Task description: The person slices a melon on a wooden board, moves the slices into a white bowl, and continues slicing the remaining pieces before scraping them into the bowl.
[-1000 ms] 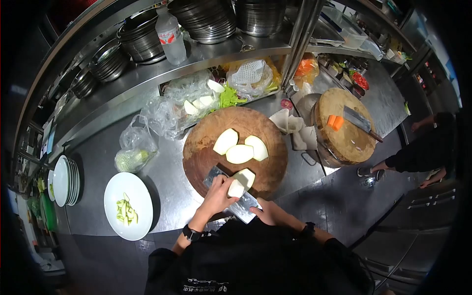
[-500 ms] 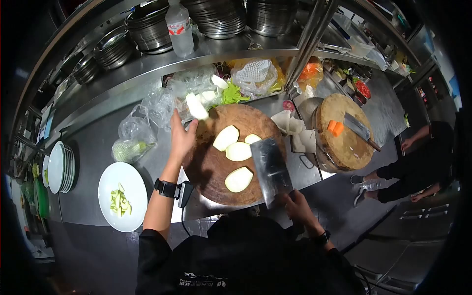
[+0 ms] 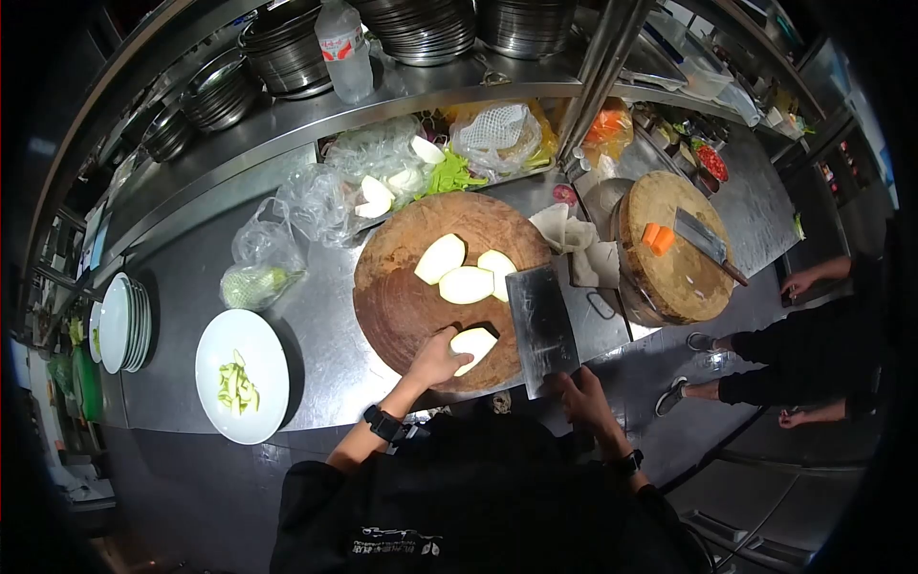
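My left hand (image 3: 436, 361) is closed on the nearest piece of cut squash (image 3: 475, 346), pale-faced with a dark green edge, at the near side of a round wooden chopping board (image 3: 392, 287). In my right hand (image 3: 583, 400) is the handle of a cleaver (image 3: 542, 325). Its broad dark blade overlaps the board's right edge, to the right of the squash. Three more squash pieces (image 3: 467, 285) lie grouped on the far half of the board. Behind the board, white chunks (image 3: 375, 196) rest beside green leaves (image 3: 449, 175) and plastic bags.
To the left stand a white plate (image 3: 215, 383) of green-edged strips, a bagged vegetable (image 3: 253, 285) and stacked plates (image 3: 117, 325). At right, a second board (image 3: 669, 287) bears carrot pieces (image 3: 658, 239) and another cleaver (image 3: 701, 234). A person (image 3: 813, 330) stands beyond. A bottle (image 3: 346, 57) is on the shelf.
My left hand has come from the white chunks at the back left down to the near squash piece and closed on it. The cleaver has shifted slightly right, uncovering more of one squash piece.
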Available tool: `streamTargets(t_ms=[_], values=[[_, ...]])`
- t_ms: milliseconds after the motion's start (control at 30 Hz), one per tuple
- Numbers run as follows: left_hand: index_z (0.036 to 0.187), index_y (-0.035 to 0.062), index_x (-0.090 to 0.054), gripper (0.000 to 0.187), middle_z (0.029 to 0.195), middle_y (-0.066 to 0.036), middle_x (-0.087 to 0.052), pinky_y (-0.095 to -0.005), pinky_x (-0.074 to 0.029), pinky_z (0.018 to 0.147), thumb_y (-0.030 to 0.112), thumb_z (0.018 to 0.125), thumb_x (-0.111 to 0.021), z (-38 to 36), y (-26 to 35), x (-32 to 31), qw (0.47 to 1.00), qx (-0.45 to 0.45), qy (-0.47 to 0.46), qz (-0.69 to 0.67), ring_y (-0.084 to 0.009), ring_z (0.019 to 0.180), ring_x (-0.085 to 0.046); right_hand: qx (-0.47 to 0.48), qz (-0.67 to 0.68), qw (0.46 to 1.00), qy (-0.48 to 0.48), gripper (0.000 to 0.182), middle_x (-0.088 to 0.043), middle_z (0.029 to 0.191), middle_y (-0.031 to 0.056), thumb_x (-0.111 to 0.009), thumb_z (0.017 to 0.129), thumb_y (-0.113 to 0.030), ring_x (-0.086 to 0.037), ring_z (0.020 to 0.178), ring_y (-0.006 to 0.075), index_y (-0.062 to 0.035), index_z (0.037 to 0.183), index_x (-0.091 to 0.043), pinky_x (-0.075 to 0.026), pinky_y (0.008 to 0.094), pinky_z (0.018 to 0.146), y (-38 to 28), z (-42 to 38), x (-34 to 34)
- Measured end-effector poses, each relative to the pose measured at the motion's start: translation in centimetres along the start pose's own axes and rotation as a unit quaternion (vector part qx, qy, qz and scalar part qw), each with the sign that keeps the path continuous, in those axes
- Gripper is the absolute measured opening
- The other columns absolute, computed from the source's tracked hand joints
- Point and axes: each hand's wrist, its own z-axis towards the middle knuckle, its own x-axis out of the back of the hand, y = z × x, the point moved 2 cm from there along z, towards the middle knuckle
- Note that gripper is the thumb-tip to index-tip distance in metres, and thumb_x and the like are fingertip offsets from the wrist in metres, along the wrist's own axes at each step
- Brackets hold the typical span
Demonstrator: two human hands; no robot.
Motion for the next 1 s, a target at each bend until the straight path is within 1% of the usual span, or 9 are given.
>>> streamTargets(t_ms=[133,267,367,467,533,567,633,733,1000], values=[[0.106,-0.0024,-0.057,0.044,0.097,-0.027,-0.063,-0.0418,-0.047,0.081,0.026,0.076,-0.073,-0.3,-1.0,1.0,0.999,-0.012,0.026,-0.043,-0.0390,0.095,-0.062,0.000,0.007,1.000,-0.010,0.018,-0.042,0.061,-0.0034,-0.053,0.097,-0.025,-0.042,0.044,0.0055,-0.0087,0.098,-0.047,-0.034,0.0226,0.037,0.1,0.0,-0.1],[0.107,-0.0007,-0.052,0.036,0.103,-0.025,-0.061,-0.0451,-0.047,0.083,0.018,0.080,-0.067,-1.7,0.6,4.2,0.995,0.002,0.087,0.042,-0.0421,0.096,-0.058,-0.012,0.002,0.999,-0.036,0.019,-0.048,0.064,-0.0012,-0.054,0.095,-0.022,-0.046,0.050,0.0062,-0.0039,0.101,-0.051,-0.039,0.0225,0.042,0.0,-0.7,-0.1],[0.107,0.0075,-0.053,0.034,0.112,-0.016,-0.054,-0.0422,-0.046,0.084,0.007,0.075,-0.063,-2.2,-0.3,4.4,0.937,-0.161,0.210,0.228,-0.0339,0.101,-0.053,0.040,-0.111,0.992,-0.048,0.022,-0.050,0.065,0.0008,-0.055,0.094,-0.022,-0.049,0.054,0.0083,-0.0023,0.102,-0.051,-0.040,0.0251,0.044,0.2,-0.9,-0.4],[0.107,0.0078,-0.054,0.036,0.118,-0.014,-0.052,-0.0419,-0.045,0.085,0.007,0.072,-0.064,-2.6,-2.6,2.1,0.885,-0.223,0.201,0.357,-0.0310,0.107,-0.050,0.013,-0.178,0.982,-0.067,0.027,-0.052,0.067,0.0034,-0.057,0.092,-0.024,-0.050,0.056,0.0092,0.0003,0.104,-0.051,-0.041,0.0293,0.046,0.9,-0.1,-0.2],[0.108,0.0078,-0.055,0.040,0.122,-0.013,-0.050,-0.0424,-0.043,0.086,0.007,0.069,-0.065,-3.0,-3.0,1.5,0.894,-0.211,0.179,0.353,-0.0308,0.110,-0.049,0.042,-0.271,0.959,-0.064,0.030,-0.059,0.071,0.0136,-0.057,0.091,-0.024,-0.059,0.060,0.0218,0.0016,0.104,-0.050,-0.045,0.0374,0.054,0.1,-0.6,-0.6],[0.109,0.0075,-0.055,0.041,0.122,-0.013,-0.049,-0.0427,-0.043,0.086,0.007,0.069,-0.065,-3.3,-3.4,1.2,0.901,-0.209,0.191,0.328,-0.0315,0.111,-0.048,0.032,-0.269,0.961,-0.062,0.030,-0.059,0.071,0.0136,-0.057,0.091,-0.024,-0.059,0.060,0.0218,0.0016,0.104,-0.050,-0.045,0.0374,0.054,-0.2,-0.9,-0.9],[0.111,0.0060,-0.056,0.043,0.124,-0.015,-0.048,-0.0445,-0.040,0.088,0.008,0.069,-0.066,-4.2,-3.1,1.2,0.917,-0.203,0.191,0.287,-0.0336,0.115,-0.045,0.102,-0.328,0.938,-0.039,0.027,-0.063,0.081,0.0255,-0.055,0.091,-0.022,-0.063,0.073,0.0404,0.0017,0.103,-0.049,-0.047,0.0442,0.064,-1.1,-1.4,-1.5],[0.111,0.0025,-0.055,0.044,0.126,-0.017,-0.047,-0.0457,-0.039,0.093,0.010,0.069,-0.066,-4.6,-3.0,1.3,0.928,-0.215,0.192,0.236,-0.0362,0.118,-0.043,0.139,-0.372,0.916,-0.050,0.025,-0.060,0.090,0.0318,-0.053,0.091,-0.021,-0.057,0.089,0.0488,0.0011,0.103,-0.048,-0.045,0.0500,0.071,-1.8,-1.5,-1.7],[0.119,0.0034,-0.054,0.052,0.128,-0.017,-0.044,-0.0469,-0.038,0.096,0.022,0.074,-0.072,-4.6,-2.7,1.2,0.943,-0.192,0.178,0.203,-0.0375,0.120,-0.041,0.108,-0.403,0.904,-0.092,0.021,-0.060,0.075,0.0310,-0.051,0.092,-0.019,-0.057,0.078,0.0504,-0.0002,0.101,-0.045,-0.043,0.0556,0.067,-3.0,-2.0,-2.3]])
